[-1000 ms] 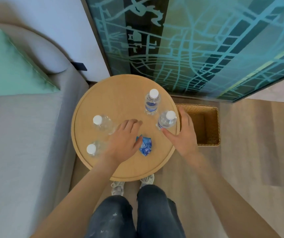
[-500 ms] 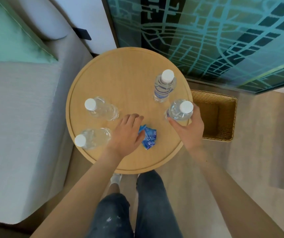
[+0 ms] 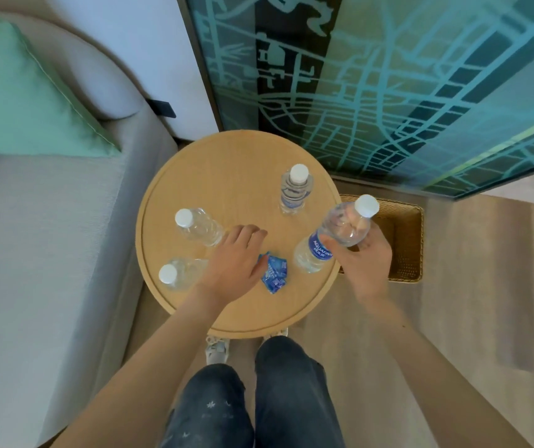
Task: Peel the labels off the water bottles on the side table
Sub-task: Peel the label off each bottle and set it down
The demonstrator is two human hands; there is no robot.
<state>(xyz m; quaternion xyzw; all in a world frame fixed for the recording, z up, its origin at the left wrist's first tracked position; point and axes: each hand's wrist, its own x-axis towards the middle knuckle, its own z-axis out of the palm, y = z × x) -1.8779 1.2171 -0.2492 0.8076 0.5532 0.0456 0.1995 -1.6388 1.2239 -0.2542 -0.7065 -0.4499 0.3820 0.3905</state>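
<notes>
Four water bottles share the round wooden tabletop [image 3: 226, 163] at the frame's centre, its raised rim running close to the grey sofa [image 3: 49, 237] on the left and to the patterned glass panel [image 3: 420, 92] at upper right. Bare wood lies open across the upper left half of the tabletop and along its lower edge; wood floor spreads free at lower right. A woven basket [image 3: 412, 240] sits on the floor just beside the tabletop's right edge; whatever it holds cannot be made out.

At right of centre, the labelled bottle [image 3: 330, 240] is tilted, its white cap toward the upper right and its base over the tabletop's right edge; the right hand [image 3: 364, 260] grasps it, fingers [image 3: 333, 245] wrapped round its middle above the blue label. A second labelled bottle [image 3: 294, 189] stands upright near the upper right edge. Two bare bottles stand on the left: one [image 3: 199, 226] at centre left, another [image 3: 178, 273] near the lower left rim. All look filled with clear water.

The left hand [image 3: 233, 266] rests palm-down mid-tabletop, fingers loosely curled and holding nothing, touching the crumpled blue labels [image 3: 275, 274].
</notes>
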